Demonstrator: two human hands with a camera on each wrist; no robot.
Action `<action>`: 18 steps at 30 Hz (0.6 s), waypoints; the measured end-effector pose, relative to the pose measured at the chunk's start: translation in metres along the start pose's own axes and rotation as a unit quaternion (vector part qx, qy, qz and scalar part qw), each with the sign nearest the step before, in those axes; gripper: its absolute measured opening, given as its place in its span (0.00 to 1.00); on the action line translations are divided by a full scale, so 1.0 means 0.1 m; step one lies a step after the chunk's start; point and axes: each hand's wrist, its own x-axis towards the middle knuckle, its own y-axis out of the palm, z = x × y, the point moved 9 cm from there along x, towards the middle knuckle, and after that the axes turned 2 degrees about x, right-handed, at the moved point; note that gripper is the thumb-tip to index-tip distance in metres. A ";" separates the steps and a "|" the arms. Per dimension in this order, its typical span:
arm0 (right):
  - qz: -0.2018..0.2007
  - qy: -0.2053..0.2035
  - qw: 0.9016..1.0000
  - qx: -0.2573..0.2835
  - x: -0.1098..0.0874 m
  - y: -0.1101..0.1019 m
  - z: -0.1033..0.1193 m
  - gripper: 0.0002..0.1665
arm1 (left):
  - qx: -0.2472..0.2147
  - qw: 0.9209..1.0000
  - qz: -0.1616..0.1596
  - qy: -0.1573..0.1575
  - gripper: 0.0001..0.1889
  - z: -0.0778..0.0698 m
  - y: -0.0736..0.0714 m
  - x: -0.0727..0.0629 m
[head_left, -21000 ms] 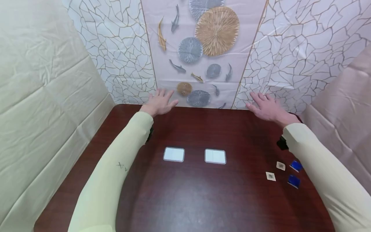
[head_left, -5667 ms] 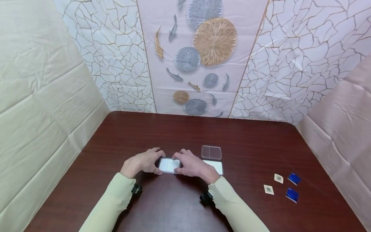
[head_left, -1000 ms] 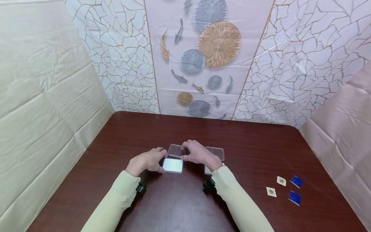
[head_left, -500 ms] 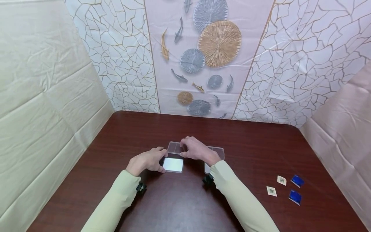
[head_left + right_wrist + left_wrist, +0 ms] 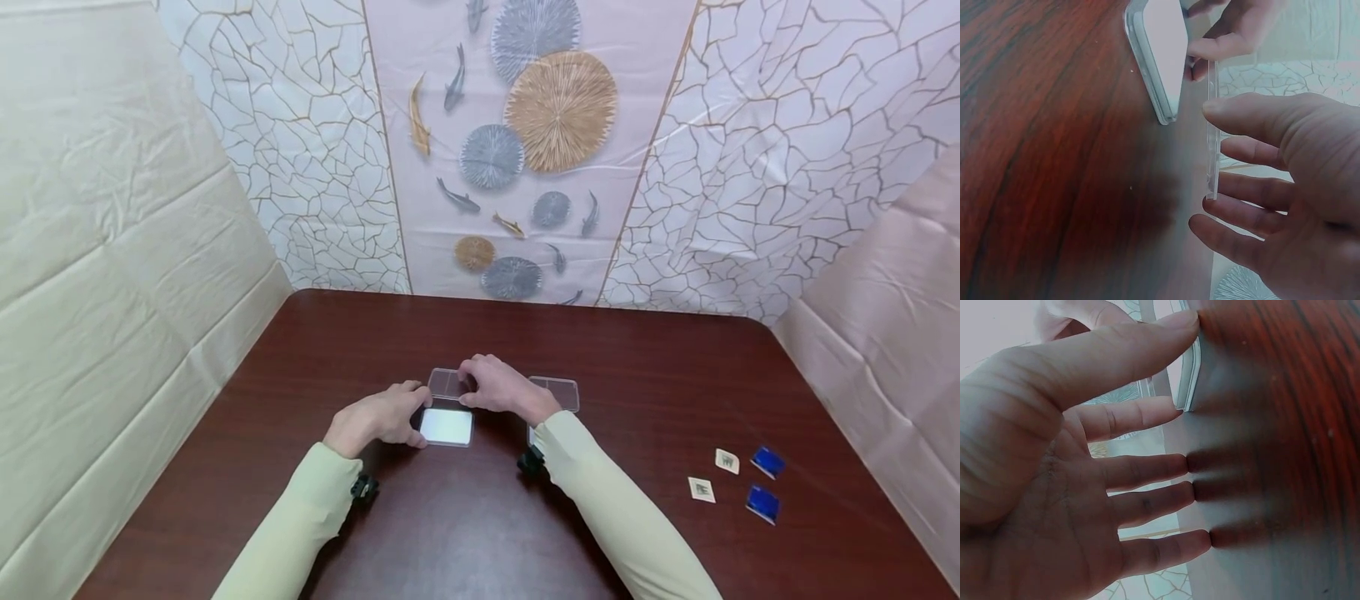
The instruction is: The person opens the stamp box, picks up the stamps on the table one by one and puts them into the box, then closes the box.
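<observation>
A small rectangular case base (image 5: 447, 427) with a bright white top lies mid-table. My left hand (image 5: 381, 421) holds its left end, thumb and index finger on opposite edges. In the left wrist view the other fingers (image 5: 1160, 503) are straight, tips on the tabletop. Just behind the base is its clear plastic lid (image 5: 444, 383). My right hand (image 5: 501, 387) grips that lid by its right end, thumb against the near edge. A second clear lid (image 5: 558, 393) lies to the right. Its white base (image 5: 531, 435) is mostly hidden by my right wrist.
On the right of the dark wood table (image 5: 450, 533) lie two small cream squares with dark prints (image 5: 701, 489) and two small blue packets (image 5: 763, 504). A patterned cloth (image 5: 510, 167) hangs behind the table's back edge.
Both cases were covered at first. The left case's lid has come off and, in the last second, slid slightly back with my right hand. The left hand has stayed on the base.
</observation>
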 end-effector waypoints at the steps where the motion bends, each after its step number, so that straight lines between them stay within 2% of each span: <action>1: -0.001 -0.001 1.000 0.001 0.01 0.01 0.00 0.19 | 0.000 1.000 -0.001 -0.001 0.29 0.00 0.00 0.00; 18: 0.004 0.002 1.000 -0.008 0.09 0.11 -0.02 0.17 | -0.005 1.000 -0.004 0.009 0.28 0.02 -0.01 0.01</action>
